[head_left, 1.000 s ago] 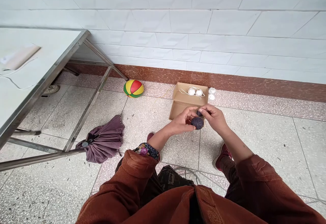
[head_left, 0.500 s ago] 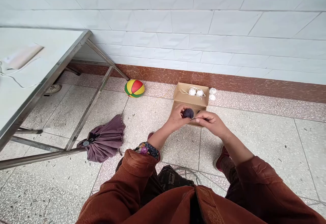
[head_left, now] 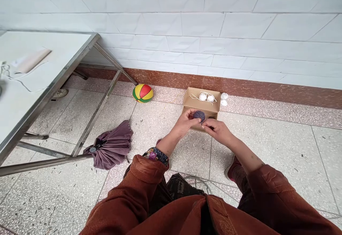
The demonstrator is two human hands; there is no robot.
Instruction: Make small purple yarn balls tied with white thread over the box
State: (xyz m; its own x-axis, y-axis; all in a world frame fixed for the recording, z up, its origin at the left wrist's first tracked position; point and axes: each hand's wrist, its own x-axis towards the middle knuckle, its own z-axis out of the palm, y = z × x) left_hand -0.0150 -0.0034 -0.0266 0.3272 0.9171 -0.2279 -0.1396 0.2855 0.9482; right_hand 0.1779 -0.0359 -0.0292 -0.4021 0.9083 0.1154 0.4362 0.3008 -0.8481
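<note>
A small dark purple-grey ball of yarn [head_left: 199, 116] is gripped in my left hand [head_left: 185, 123], thumb in front and fingers behind. Close by its lower right side, my right hand [head_left: 217, 131] pinches the loose strand of yarn between thumb and fingertips. Both hands are over the front of an open cardboard box [head_left: 187, 101] on the floor by the wall. Two white balls of string [head_left: 206, 96] with loose ends lie on the box's raised lid. Something dark inside the box is partly hidden behind my right hand.
Small white rolls [head_left: 224, 99] lie right of the box. A red, yellow and green ball [head_left: 143, 93] rests near the wall. A folded purple umbrella [head_left: 113, 146] lies beside the metal-framed table [head_left: 57, 65] at left. A black bag [head_left: 184, 187] sits between my feet.
My right hand has come slightly closer to the yarn ball, and the ball has turned a little in my left hand. The camera view has shifted slightly.
</note>
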